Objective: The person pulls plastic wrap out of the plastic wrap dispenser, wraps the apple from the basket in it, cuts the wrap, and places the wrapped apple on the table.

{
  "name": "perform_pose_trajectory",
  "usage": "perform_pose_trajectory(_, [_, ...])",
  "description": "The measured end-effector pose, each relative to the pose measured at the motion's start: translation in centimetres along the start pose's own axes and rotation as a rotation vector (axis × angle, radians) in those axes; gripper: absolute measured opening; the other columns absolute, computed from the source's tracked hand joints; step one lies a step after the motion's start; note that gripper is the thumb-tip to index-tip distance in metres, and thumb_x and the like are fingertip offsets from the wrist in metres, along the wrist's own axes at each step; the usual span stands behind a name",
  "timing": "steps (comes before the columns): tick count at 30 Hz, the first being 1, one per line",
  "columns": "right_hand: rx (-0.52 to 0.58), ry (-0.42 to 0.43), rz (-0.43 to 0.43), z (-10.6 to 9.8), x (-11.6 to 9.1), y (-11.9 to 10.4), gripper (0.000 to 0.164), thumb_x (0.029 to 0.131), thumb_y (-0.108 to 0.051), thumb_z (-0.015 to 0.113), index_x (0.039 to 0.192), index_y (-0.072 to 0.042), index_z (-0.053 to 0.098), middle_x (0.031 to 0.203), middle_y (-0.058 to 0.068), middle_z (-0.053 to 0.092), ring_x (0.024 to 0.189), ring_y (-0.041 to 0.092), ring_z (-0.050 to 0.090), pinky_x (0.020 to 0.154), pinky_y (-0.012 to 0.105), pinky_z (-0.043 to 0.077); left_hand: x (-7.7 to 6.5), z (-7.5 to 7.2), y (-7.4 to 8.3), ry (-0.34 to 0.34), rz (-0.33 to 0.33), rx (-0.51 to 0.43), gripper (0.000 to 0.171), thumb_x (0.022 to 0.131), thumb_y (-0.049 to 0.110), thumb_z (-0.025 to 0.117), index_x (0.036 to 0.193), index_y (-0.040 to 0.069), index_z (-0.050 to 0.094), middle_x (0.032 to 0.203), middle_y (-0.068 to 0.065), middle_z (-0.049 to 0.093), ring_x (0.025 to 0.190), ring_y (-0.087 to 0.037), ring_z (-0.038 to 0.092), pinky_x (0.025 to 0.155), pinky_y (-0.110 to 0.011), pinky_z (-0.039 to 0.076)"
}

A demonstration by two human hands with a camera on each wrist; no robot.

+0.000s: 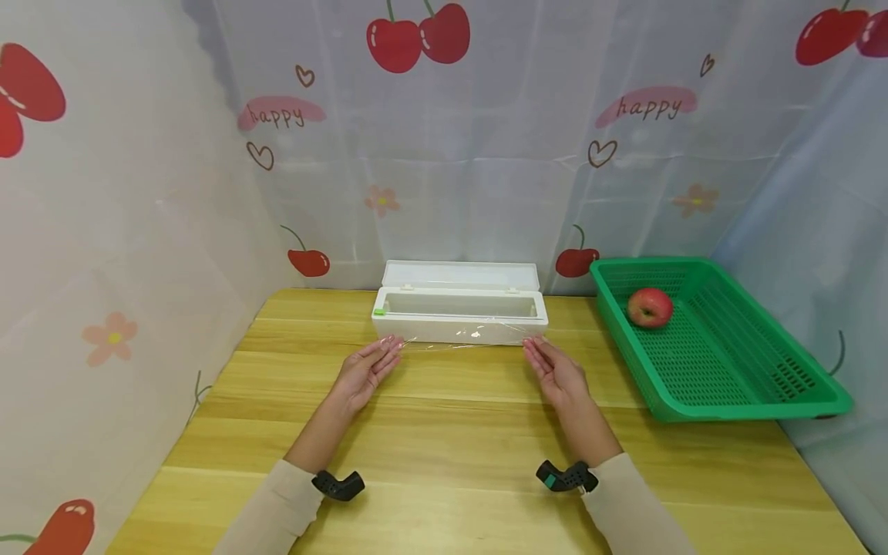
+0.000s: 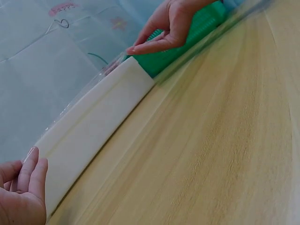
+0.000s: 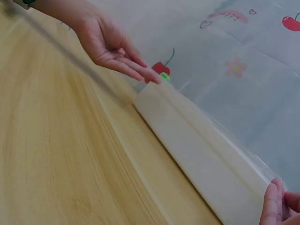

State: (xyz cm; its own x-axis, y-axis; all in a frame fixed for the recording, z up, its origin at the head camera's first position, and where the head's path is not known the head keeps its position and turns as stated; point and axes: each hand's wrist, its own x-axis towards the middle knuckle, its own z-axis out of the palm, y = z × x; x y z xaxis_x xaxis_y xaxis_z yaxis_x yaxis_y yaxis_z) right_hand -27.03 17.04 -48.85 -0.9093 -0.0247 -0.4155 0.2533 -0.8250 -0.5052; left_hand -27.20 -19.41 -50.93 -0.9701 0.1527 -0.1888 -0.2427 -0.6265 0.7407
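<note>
1. You hold a strip of clear film [image 1: 475,334] stretched between your two hands, over the middle of the worktop's [image 1: 451,447] far half, in front of an open white box [image 1: 451,331].
2. Your left hand [image 1: 366,374] pinches the film's left end between thumb and fingertips, near the box's front left corner.
3. Your right hand [image 1: 558,374] pinches the opposite end the same way, near the front right corner; whether the film is joined to the box, you cannot tell from here.
4. The box sits along the worktop's far edge, its lid [image 1: 461,274] tipped back toward a cherry-print cloth [image 1: 486,177], a small green piece [image 1: 379,312] on its left end.
5. To your right, a green basket [image 1: 756,409] stands at the worktop's right edge, toward the far right corner, with a red apple [image 1: 650,308] lying in its far left corner.
6. Your pale sleeves [image 1: 277,501] reach in over the worktop's near edge, a black device [image 1: 338,486] at each wrist.
</note>
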Motion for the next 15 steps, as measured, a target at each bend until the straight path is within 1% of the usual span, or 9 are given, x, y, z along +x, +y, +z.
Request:
perform_pose_trajectory(2, [0.004,-0.032,0.022,-0.09,0.09,-0.05,0.019,0.105,-0.002,0.052,0.115,0.002,0.067,0.097,0.014,0.076,0.095,0.021,0.075,0.098,0.031,0.053,0.02,0.00,0.01,0.002,0.003,0.004,0.046,0.107,-0.001,0.044,0.151,-0.011,0.035,0.135,-0.020,0.059,0.128,-0.027,0.057,0.108,-0.037,0.045])
perform_pose_trajectory(5, [0.000,-0.089,0.044,-0.19,0.15,-0.06,0.024,0.108,-0.009,0.046,0.112,0.003,0.067,0.103,0.016,0.075,0.105,0.023,0.072,0.104,0.033,0.049,0.07,-0.01,-0.02,0.001,0.007,0.015,0.046,0.107,-0.001,0.044,0.151,-0.011,0.035,0.131,-0.018,0.064,0.123,-0.025,0.062,0.107,-0.037,0.045])
perform_pose_trajectory(8, [-0.011,-0.124,0.049,-0.13,0.30,0.02,0.029,0.109,-0.016,0.047,0.114,0.004,0.067,0.110,0.018,0.074,0.115,0.026,0.068,0.109,0.035,0.045,0.13,-0.03,-0.09,0.006,0.011,0.025,0.046,0.106,-0.001,0.046,0.150,-0.012,0.036,0.122,-0.014,0.070,0.114,-0.022,0.068,0.105,-0.037,0.047])
perform_pose_trajectory(9, [-0.030,-0.138,0.044,-0.09,0.38,0.05,0.029,0.109,-0.018,0.048,0.114,0.003,0.067,0.111,0.017,0.074,0.116,0.026,0.067,0.109,0.035,0.045,0.15,-0.03,-0.11,0.010,0.013,0.025,0.046,0.106,-0.001,0.046,0.149,-0.012,0.037,0.119,-0.013,0.072,0.113,-0.022,0.069,0.105,-0.037,0.048])
perform_pose_trajectory(11, [-0.067,-0.154,0.031,0.03,0.56,0.11,0.028,0.108,-0.019,0.050,0.112,0.002,0.069,0.111,0.016,0.074,0.116,0.025,0.067,0.109,0.035,0.045,0.16,-0.04,-0.14,0.018,0.016,0.025,0.045,0.106,-0.001,0.047,0.148,-0.013,0.038,0.114,-0.011,0.074,0.112,-0.022,0.069,0.103,-0.037,0.049])
perform_pose_trajectory(13, [-0.105,-0.155,0.019,0.15,0.74,0.16,0.025,0.108,-0.015,0.051,0.110,0.000,0.071,0.108,0.014,0.075,0.112,0.023,0.070,0.108,0.034,0.046,0.15,-0.07,-0.15,0.027,0.019,0.023,0.045,0.105,-0.002,0.048,0.147,-0.013,0.039,0.112,-0.011,0.075,0.113,-0.024,0.069,0.103,-0.038,0.049])
perform_pose_trajectory(15, [-0.145,-0.144,0.011,0.24,0.87,0.20,0.022,0.107,-0.009,0.051,0.112,-0.001,0.070,0.105,0.011,0.076,0.107,0.020,0.071,0.106,0.033,0.047,0.10,-0.14,-0.09,0.027,0.020,0.023,0.045,0.105,-0.003,0.048,0.148,-0.013,0.038,0.113,-0.011,0.075,0.114,-0.024,0.068,0.103,-0.038,0.049])
